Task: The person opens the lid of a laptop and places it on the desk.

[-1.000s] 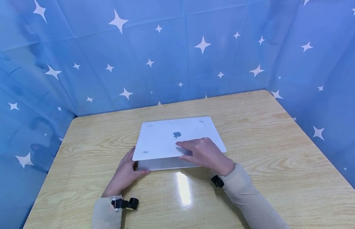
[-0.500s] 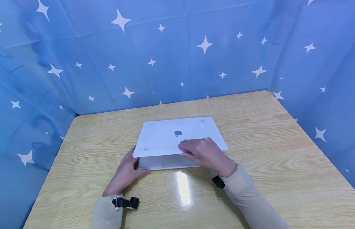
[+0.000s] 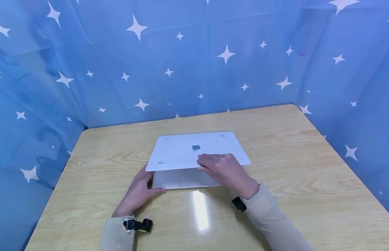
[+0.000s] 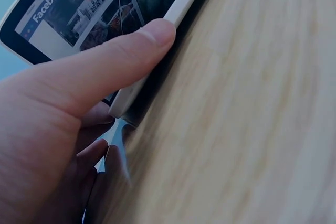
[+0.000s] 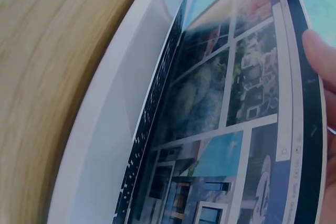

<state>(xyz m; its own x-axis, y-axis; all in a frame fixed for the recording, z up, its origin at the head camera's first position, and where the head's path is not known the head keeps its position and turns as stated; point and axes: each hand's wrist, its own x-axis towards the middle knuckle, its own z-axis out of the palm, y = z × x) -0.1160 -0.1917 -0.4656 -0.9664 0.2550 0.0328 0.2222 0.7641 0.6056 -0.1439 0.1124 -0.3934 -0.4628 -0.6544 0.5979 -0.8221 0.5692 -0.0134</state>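
A dark apple-shaped logo (image 3: 196, 147) sits on the pale lid (image 3: 178, 152) of a laptop. Inside, the word "Facebook" (image 4: 49, 2) can be read in white letters along the edge of the screen (image 5: 197, 95), above a grid of photos; the smaller print seen from the right wrist is too blurred to make out.

The laptop rests near the middle of the wooden table (image 3: 112, 153), its lid partly raised over the base (image 3: 181, 179), with a wedge-shaped gap facing the person. A strip of black keyboard (image 5: 152, 103) shows in the fold.

The left hand (image 3: 138, 191) holds the base at its left front corner, the thumb laid over the front edge and the other fingers around the side, spread only about as far as the corner requires. The right hand (image 3: 226, 171) pinches the lid's front edge right of centre, the thumb on the screen's dark border and the fingers over the outer face, nearly closed upon the thin panel.

Behind the table hangs a blue curtain (image 3: 188, 52) printed with white stars.
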